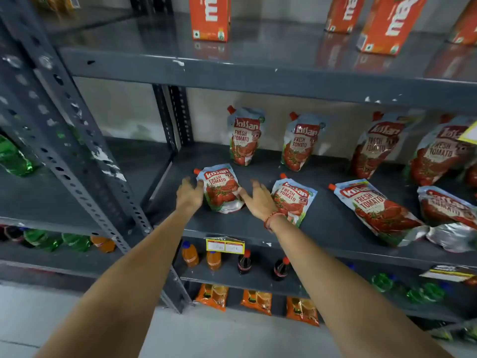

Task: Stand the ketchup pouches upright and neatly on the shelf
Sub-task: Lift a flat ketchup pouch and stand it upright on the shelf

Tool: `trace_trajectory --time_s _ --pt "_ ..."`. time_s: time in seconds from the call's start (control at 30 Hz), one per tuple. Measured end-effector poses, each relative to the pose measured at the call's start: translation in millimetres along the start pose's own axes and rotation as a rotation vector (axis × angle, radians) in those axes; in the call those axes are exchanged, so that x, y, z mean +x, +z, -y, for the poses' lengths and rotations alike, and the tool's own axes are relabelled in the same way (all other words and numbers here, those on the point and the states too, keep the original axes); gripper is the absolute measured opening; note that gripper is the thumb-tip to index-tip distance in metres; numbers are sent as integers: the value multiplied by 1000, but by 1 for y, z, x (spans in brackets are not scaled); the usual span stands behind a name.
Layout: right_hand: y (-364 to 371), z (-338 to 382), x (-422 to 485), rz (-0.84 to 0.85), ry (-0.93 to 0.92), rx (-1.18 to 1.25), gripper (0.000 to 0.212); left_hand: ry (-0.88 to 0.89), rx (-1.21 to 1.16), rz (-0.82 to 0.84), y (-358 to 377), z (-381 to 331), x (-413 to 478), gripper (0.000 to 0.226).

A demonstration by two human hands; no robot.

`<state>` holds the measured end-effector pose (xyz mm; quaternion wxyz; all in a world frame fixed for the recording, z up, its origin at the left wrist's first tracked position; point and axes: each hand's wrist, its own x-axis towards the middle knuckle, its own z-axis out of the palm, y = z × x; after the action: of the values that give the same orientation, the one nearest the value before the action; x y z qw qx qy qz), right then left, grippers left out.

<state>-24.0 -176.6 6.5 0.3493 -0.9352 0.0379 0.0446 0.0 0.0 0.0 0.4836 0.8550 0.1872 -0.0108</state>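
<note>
Several red-and-white ketchup pouches with red caps are on the grey middle shelf. Those in the back row stand upright against the wall, among them one at the left and one beside it. The front row lies flat: a leftmost pouch, a second, a third, and a crumpled one at the right edge. My left hand is open at the leftmost flat pouch's left side. My right hand is open at its right side, thumb touching it.
Orange juice cartons stand on the shelf above. Below are small soda bottles and orange snack packets. A perforated grey upright rises at the left, with green bottles on the neighbouring rack. A yellow price tag hangs on the shelf edge.
</note>
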Motion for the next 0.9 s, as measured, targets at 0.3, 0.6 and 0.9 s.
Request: trace_trajectory --time_s 0.3,0.6,0.9 --pt "28 10 17 84 168 145 29 -108 -23 30 28 11 12 32" --pt "26 6 32 189 429 513 20 -273 -135 166 14 16 32 36" --pt "31 10 41 -55 440 677 28 -410 -515 118 22 -6 29 18"
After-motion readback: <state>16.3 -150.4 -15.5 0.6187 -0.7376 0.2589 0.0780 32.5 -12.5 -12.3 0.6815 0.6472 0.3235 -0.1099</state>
